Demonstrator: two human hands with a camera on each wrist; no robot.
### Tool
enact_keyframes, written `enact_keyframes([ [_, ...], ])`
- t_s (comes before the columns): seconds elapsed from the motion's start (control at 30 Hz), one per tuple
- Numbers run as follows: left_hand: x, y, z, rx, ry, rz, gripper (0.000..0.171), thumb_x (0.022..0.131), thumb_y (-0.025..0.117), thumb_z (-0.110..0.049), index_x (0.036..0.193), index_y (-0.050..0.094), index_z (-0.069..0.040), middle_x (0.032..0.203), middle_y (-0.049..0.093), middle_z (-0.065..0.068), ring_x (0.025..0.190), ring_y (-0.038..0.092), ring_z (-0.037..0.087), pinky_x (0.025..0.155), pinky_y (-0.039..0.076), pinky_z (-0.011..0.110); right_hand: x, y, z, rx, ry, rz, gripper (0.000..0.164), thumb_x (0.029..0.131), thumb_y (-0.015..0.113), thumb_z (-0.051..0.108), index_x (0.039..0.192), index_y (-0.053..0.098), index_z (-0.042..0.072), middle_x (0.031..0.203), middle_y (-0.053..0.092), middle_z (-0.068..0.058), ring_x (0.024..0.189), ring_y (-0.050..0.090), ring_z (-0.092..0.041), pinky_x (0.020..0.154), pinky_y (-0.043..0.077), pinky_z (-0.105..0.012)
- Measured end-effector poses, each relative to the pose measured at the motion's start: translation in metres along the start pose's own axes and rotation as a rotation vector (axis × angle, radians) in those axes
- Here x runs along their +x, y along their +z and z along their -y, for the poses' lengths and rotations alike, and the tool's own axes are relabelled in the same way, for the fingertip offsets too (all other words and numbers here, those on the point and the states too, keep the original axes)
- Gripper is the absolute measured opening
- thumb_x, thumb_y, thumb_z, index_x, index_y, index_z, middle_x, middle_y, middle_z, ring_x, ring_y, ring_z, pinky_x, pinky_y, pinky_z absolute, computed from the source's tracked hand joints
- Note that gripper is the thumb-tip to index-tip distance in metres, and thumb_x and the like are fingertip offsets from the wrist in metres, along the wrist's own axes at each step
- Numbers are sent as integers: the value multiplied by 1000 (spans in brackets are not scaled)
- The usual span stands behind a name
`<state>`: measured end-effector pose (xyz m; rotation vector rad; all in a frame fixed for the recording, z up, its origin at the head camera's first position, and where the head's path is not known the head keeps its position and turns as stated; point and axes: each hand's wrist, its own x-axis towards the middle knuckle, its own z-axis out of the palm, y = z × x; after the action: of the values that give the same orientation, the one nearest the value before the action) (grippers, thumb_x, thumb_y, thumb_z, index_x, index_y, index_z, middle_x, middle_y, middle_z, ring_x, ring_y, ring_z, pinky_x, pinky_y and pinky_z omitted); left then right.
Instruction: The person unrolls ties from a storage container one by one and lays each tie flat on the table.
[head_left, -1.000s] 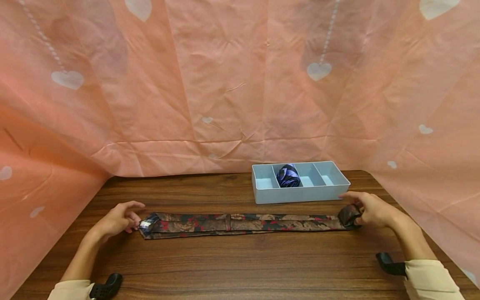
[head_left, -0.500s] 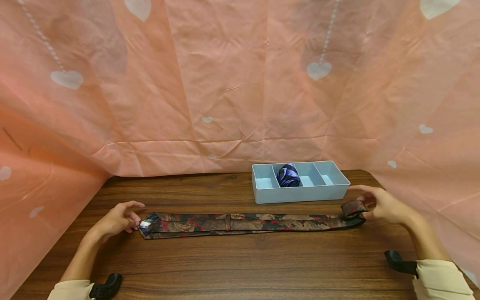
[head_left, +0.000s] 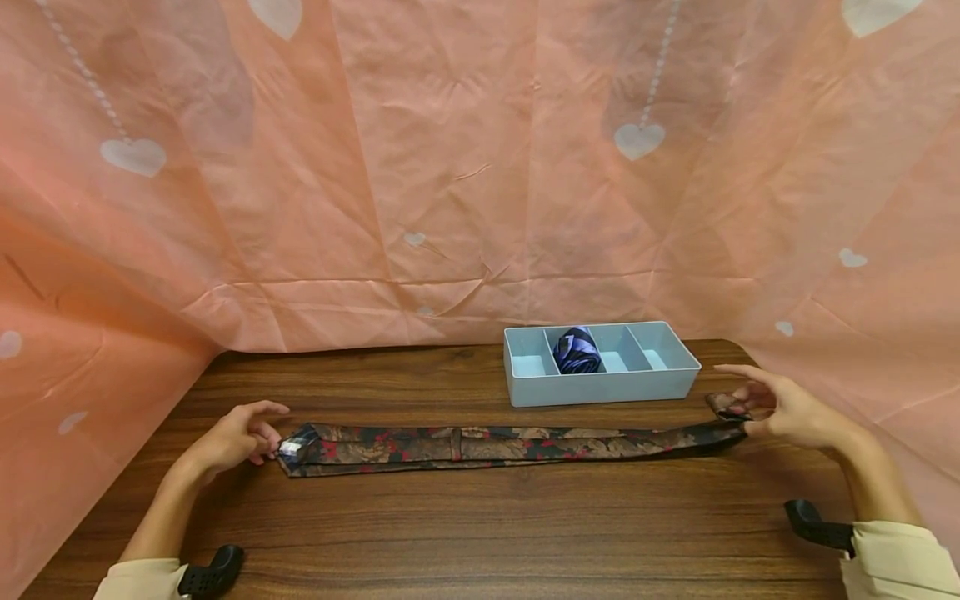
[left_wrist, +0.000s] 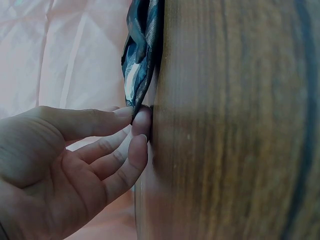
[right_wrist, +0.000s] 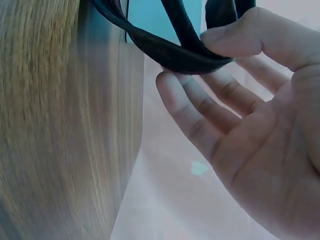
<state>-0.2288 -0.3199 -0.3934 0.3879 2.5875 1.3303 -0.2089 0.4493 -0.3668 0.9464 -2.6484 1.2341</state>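
Along the surface (head_left: 480, 533), my fingers (left_wrist: 131, 157) pinch this floral necktie (head_left: 525, 446), tip left, loop right: probably light, soft, slick; good holds!

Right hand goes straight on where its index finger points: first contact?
Likely the right end of the light-blue tray. In the head view, the right hand points its index finger that way across a gap; height is unclear, so it might pass above the rim.

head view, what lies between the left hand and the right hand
The patterned tie stretches along the table between the left hand and right hand, as the head view shows.
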Motion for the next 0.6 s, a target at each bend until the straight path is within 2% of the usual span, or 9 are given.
enact_keyframes([
  [0.13, 0, 0, -1, -6, 3, 0, 54, 85, 45, 21, 138, 37, 23, 87, 65, 13, 76, 62, 21, 62, 55, 33, -3, -2, 0, -73, 34, -30, 113, 69, 67, -28, 147, 40, 49, 97, 66, 12, 88, 60, 2, 63, 48, -18],
  [0.23, -1, 0, -2, -6, -1, -2, 54, 85, 45, 21, 138, 37, 23, 87, 65, 13, 76, 62, 21, 62, 55, 33, -6, -3, 0, -112, 35, -40, 109, 69, 67, -28, 149, 41, 41, 91, 68, 0, 84, 62, -2, 59, 45, -20],
  [0.27, -1, 0, -2, -3, -3, -2, 54, 85, 45, 20, 138, 37, 23, 88, 65, 12, 77, 62, 22, 62, 55, 33, -7, -4, 0, -143, 51, -44, 105, 70, 69, -26, 150, 43, 37, 96, 70, -9, 86, 62, -1, 61, 45, -19],
  [0.37, 0, -1, -2, 6, -17, -5, 54, 86, 46, 20, 139, 37, 22, 88, 65, 12, 78, 62, 23, 62, 55, 33, -9, -6, 0, -226, 138, -32, 93, 72, 76, -18, 150, 47, 24, 118, 62, -36, 107, 69, -29, 69, 49, -19],
  [0.47, 0, -1, -1, 21, -21, -4, 53, 88, 47, 19, 140, 37, 22, 89, 65, 12, 79, 62, 24, 63, 56, 34, -10, -8, -1, -294, 207, -6, 85, 72, 79, -12, 148, 48, 11, 135, 45, -49, 119, 54, -63, 76, 51, -21],
  [0.5, 0, -1, -1, 22, -23, -6, 52, 89, 48, 19, 140, 37, 22, 89, 65, 12, 80, 62, 24, 63, 56, 34, -10, -8, -2, -295, 210, 2, 83, 72, 78, -13, 147, 48, 8, 135, 44, -51, 115, 47, -73, 76, 51, -21],
  [0.6, 0, -1, 0, 24, -20, -4, 52, 89, 48, 18, 140, 37, 22, 90, 65, 12, 80, 62, 25, 63, 56, 34, -12, -8, -5, -278, 199, 2, 84, 72, 76, -16, 146, 49, 13, 133, 42, -53, 113, 44, -77, 72, 49, -21],
])
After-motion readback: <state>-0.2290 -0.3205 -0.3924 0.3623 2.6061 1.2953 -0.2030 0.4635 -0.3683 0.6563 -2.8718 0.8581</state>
